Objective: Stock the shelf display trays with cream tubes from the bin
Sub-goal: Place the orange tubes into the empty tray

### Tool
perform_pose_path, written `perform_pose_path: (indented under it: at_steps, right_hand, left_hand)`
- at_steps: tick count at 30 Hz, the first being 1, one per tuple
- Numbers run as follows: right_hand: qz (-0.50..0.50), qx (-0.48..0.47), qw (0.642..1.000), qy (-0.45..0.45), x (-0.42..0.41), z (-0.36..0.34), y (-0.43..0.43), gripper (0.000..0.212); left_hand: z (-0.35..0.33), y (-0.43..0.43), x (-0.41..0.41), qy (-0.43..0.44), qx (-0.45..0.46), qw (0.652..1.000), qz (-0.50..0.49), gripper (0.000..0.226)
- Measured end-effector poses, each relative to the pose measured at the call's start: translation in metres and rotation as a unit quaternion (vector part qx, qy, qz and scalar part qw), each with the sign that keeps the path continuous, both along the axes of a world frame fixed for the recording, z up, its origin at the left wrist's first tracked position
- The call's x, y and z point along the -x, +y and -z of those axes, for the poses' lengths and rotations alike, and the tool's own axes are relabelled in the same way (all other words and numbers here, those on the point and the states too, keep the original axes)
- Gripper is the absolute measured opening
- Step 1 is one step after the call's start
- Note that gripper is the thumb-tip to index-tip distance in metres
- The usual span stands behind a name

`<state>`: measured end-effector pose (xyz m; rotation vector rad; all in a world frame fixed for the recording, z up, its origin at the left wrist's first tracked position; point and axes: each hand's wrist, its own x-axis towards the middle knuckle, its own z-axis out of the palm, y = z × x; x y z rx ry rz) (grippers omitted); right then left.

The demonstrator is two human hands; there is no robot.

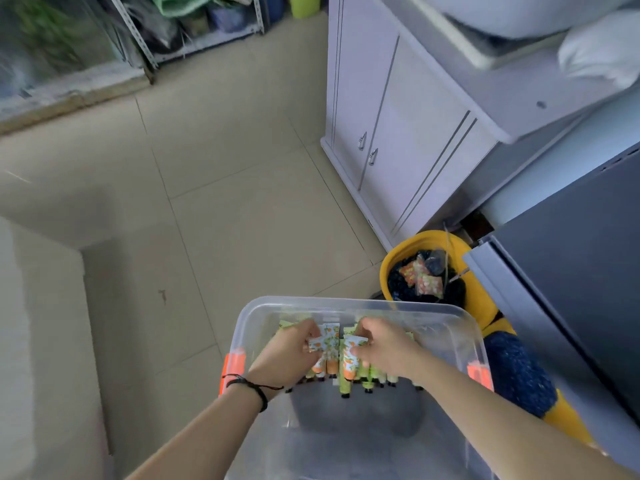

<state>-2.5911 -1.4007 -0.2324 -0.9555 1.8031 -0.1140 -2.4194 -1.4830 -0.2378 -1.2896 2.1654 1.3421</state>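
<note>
A clear plastic bin [349, 303] with orange latches stands on the floor right below me. Several cream tubes [347, 372], green and orange with black caps, lie in a row across its far half. Both my hands are inside the bin. My left hand [287, 355], with a black cord bracelet on the wrist, is closed around a bunch of tubes with blue-and-orange floral print. My right hand [382, 348] grips more tubes beside it. No shelf display trays show in this view.
A white cabinet [398, 140] stands ahead on the right. A yellow basket [426, 244] with dark bags and packets sits just behind the bin, next to a grey appliance [571, 271]. Metal shelving [194, 32] fills the far left corner. Beige tile floor [225, 202] stretches ahead.
</note>
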Motion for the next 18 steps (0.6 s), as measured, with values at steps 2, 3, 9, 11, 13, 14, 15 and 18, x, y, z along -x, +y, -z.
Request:
perform_pose_path:
  at_steps: [2, 3, 9, 11, 13, 14, 15, 18]
  right_hand:
    - [-0.032, 0.01, 0.999, 0.021, 0.002, -0.036, -0.013, 0.018]
    - [-0.044, 0.018, 0.998, 0.034, 0.003, -0.056, -0.021, 0.016]
    - [-0.049, 0.15, 0.98, 0.122, 0.023, -0.208, -0.074, 0.014]
    - [-0.036, 0.182, 0.973, 0.139, 0.032, -0.257, -0.089, 0.013]
    - [-0.02, 0.208, 0.964, 0.163, 0.041, -0.303, -0.101, 0.012]
    - [-0.015, 0.221, 0.959, 0.175, 0.044, -0.327, -0.106, 0.012]
    - [-0.012, 0.232, 0.955, 0.187, 0.047, -0.351, -0.11, 0.012]
    - [-0.014, 0.255, 0.94, 0.227, 0.052, -0.425, -0.118, 0.012]
  left_hand:
    - [-0.035, -0.018, 0.0, 0.013, 0.021, 1.0, 0.014, 0.022]
    - [-0.055, -0.027, 0.0, 0.025, 0.035, 0.999, 0.016, 0.017]
    - [-0.195, -0.09, 0.015, 0.11, 0.127, 0.986, 0.011, 0.015]
    - [-0.243, -0.109, 0.022, 0.127, 0.154, 0.98, 0.021, 0.017]
    - [-0.292, -0.124, 0.029, 0.143, 0.184, 0.972, 0.033, 0.018]
    - [-0.317, -0.132, 0.032, 0.152, 0.202, 0.967, 0.04, 0.019]
    - [-0.342, -0.138, 0.035, 0.16, 0.221, 0.961, 0.048, 0.018]
    - [-0.416, -0.152, 0.042, 0.177, 0.274, 0.942, 0.082, 0.017]
